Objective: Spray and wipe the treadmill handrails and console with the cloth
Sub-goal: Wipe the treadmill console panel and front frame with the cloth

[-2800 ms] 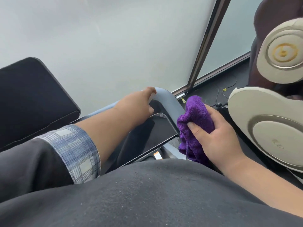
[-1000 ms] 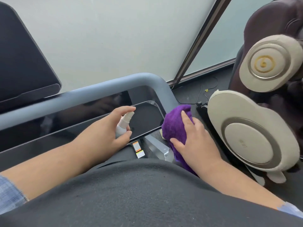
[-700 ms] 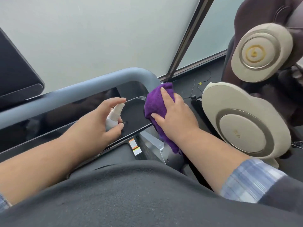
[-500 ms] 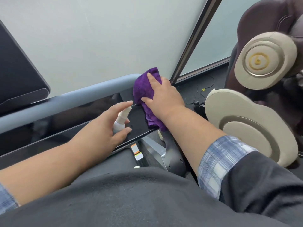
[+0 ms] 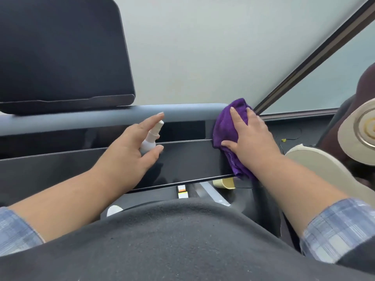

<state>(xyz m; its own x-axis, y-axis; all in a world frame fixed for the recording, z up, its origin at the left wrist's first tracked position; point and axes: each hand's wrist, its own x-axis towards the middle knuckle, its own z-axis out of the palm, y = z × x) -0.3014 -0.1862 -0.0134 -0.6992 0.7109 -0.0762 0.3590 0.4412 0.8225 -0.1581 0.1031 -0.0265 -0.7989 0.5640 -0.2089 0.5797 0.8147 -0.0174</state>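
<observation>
The purple cloth [image 5: 226, 126] sits bunched at the right end of the treadmill's grey handrail [image 5: 113, 116], covering the rounded corner where the bar bends, and it drapes down over the right edge of the glossy black console panel [image 5: 188, 161]. Your right hand [image 5: 251, 136] lies flat on top of the cloth, fingers extended and slightly spread, thumb out to the left against the fabric, pressing it onto the corner. Your left hand [image 5: 132, 151] holds the small white spray bottle [image 5: 151, 137] over the middle of the console panel: thumb and lower fingers wrap the bottle body, while the index finger stands straight above the nozzle, its tip level with the front of the handrail. The bottle tilts with the nozzle toward the handrail. Above the left part of the handrail stands a dark screen [image 5: 60, 51]. Behind the handrail is a frosted glass wall [image 5: 203, 47]. At the right edge of the view, a brown massage chair [image 5: 365, 92] with beige pads stands well apart from the handrail.
</observation>
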